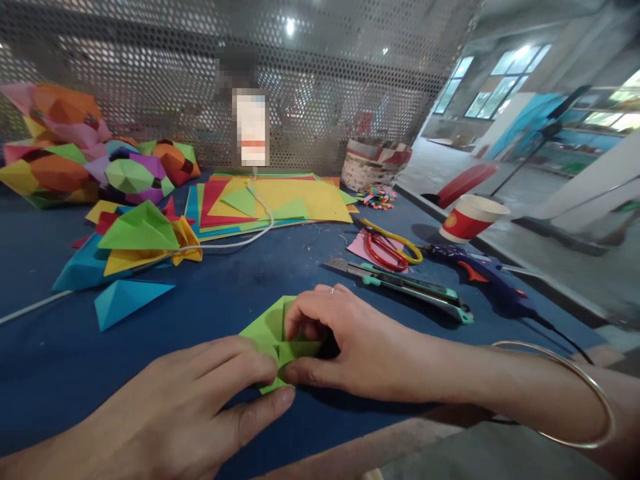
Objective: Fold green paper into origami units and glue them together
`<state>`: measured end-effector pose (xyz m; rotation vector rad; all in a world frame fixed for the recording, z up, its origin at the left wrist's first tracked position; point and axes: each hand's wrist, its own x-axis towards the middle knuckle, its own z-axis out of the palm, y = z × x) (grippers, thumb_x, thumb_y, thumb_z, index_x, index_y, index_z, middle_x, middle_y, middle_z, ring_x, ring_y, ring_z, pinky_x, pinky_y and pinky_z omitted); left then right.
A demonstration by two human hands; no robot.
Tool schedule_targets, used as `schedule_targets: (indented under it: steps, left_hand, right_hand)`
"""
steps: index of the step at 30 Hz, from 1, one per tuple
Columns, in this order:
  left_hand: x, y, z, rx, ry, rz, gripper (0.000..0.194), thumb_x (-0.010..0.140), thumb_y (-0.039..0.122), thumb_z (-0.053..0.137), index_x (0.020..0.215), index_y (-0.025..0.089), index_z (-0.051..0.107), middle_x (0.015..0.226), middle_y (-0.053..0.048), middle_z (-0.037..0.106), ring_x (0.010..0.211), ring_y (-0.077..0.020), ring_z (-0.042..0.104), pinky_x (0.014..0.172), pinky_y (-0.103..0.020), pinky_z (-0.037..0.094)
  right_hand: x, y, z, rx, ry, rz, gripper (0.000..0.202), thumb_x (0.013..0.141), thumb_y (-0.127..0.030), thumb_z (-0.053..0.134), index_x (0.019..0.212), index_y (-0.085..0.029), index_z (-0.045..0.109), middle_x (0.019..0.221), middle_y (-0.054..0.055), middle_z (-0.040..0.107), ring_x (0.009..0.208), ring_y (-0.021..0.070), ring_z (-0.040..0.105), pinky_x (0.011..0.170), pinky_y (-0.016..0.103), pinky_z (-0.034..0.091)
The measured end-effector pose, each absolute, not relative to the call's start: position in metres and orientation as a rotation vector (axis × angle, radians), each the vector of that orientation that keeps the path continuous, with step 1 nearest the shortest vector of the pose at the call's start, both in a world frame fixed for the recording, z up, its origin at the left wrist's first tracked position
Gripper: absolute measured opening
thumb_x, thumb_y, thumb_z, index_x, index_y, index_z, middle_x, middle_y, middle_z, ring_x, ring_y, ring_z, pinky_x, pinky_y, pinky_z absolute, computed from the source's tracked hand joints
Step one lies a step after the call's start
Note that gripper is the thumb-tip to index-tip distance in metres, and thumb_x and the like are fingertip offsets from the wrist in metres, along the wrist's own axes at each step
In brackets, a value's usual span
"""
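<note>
A sheet of green paper (267,325) with fold lines lies on the blue tabletop near its front edge. My left hand (210,387) covers the paper's lower left side, its fingers curled and gripping the edge. From the right, my right hand (335,340) pinches a fold of the same paper between thumb and fingers. Parts of the paper are hidden under both hands. To the left lies a folded blue paper piece (127,300), apart from my hands. Behind it sits a pile of folded pieces with a green one (140,230) on top.
Beyond my right hand lie a utility knife (410,287) with its blade out, scissors (390,250) and a glue gun (485,277). A paper cup (467,223) stands near the right edge. Paper sheets (305,197), a white cable (225,245) and paper balls (133,173) are farther back.
</note>
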<state>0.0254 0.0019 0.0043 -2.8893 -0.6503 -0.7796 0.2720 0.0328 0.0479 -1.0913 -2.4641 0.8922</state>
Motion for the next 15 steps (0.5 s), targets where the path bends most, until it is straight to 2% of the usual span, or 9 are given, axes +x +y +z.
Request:
schedule_targets:
  steps: [4,9,11,15]
  left_hand:
    - [0.024,0.002,0.004,-2.852,-0.563,-0.741,0.031,0.109,0.022,0.038,0.122,0.029,0.066,0.096,0.002,0.075,0.084,-0.0173,0.072,0.070,-0.025,0.057]
    - [0.024,0.001,0.001,-2.876,-0.618,-0.729,0.029,0.111,0.024,0.040,0.118,0.030,0.068,0.098,0.002,0.074,0.089,-0.0173,0.073,0.076,-0.025,0.058]
    - [0.025,0.002,0.002,-2.874,-0.610,-0.728,0.029,0.111,0.024,0.040,0.118,0.030,0.067,0.098,0.002,0.074,0.087,-0.0169,0.073,0.075,-0.025,0.058]
    - [0.028,0.003,0.005,-2.882,-0.721,-0.752,0.028,0.114,0.030,0.040,0.106,0.030,0.067,0.089,0.006,0.073,0.077,-0.0124,0.073,0.065,-0.020,0.054]
  right_hand:
    - [0.277,0.037,0.051,-1.160,-2.449,0.993,0.038,0.084,-0.030,0.087,0.110,-0.021,0.062,0.088,-0.005,0.058,0.083,0.0151,0.054,0.082,0.032,0.037]
    - [0.286,0.045,0.053,-1.187,-2.449,1.110,0.042,0.086,-0.026,0.083,0.120,-0.021,0.059,0.096,-0.002,0.061,0.093,0.0183,0.058,0.084,0.032,0.041]
    - [0.288,0.048,0.055,-1.186,-2.474,1.119,0.040,0.089,-0.021,0.079,0.123,-0.020,0.058,0.097,-0.002,0.062,0.093,0.0183,0.058,0.083,0.032,0.041]
    - [0.289,0.052,0.058,-1.137,-2.524,1.131,0.039,0.089,-0.005,0.068,0.124,-0.018,0.057,0.095,-0.001,0.063,0.088,0.0164,0.059,0.079,0.030,0.042]
